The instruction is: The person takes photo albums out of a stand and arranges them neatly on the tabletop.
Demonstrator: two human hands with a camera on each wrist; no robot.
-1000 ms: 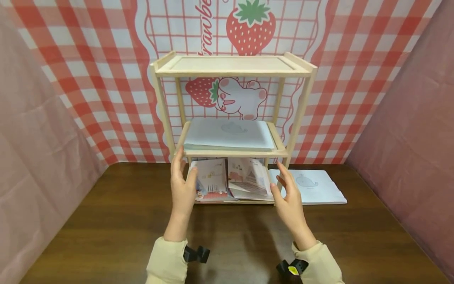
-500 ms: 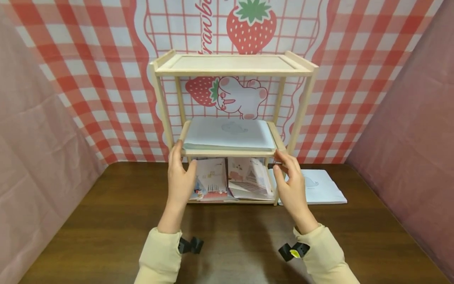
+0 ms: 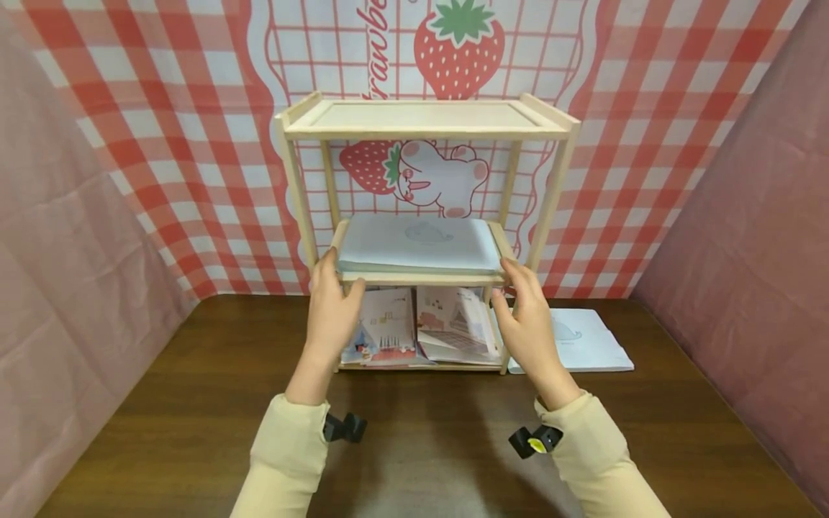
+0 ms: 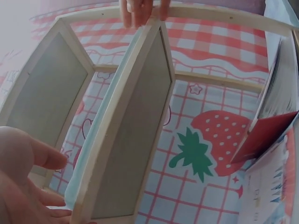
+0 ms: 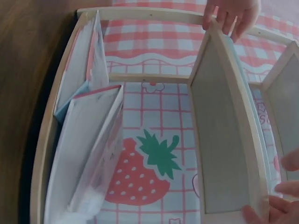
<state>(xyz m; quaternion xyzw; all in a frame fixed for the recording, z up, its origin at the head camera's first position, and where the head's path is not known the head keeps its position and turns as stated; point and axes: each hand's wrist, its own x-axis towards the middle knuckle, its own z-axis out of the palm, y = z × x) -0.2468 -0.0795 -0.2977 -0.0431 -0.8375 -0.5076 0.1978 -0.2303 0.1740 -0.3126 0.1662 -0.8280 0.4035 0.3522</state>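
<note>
A light wooden shelf rack (image 3: 421,278) stands on the table. On its middle board lies a white paper booklet (image 3: 388,241) with a faint whale drawing. My left hand (image 3: 330,309) is at the board's left front corner, its fingers reaching past the front edge beside the booklet. At the right corner my right hand (image 3: 527,313) mirrors it, fingertips right at the booklet's corner and thumb lower. The right wrist view shows my left hand (image 5: 233,16) with digits either side of the board's end. In the left wrist view, my right hand (image 4: 142,11) straddles the opposite end.
Picture books (image 3: 388,331) lean on the bottom shelf, below my hands. A second white whale booklet (image 3: 592,345) lies on the brown table (image 3: 414,446), right of the rack. Behind hangs a red-checked strawberry cloth (image 3: 214,180); pink cloth (image 3: 71,288) borders both sides.
Both hands have moved up and forward to the middle board's front corners. The right hand has risen from beside the lower shelf; rack and booklets look unmoved.
</note>
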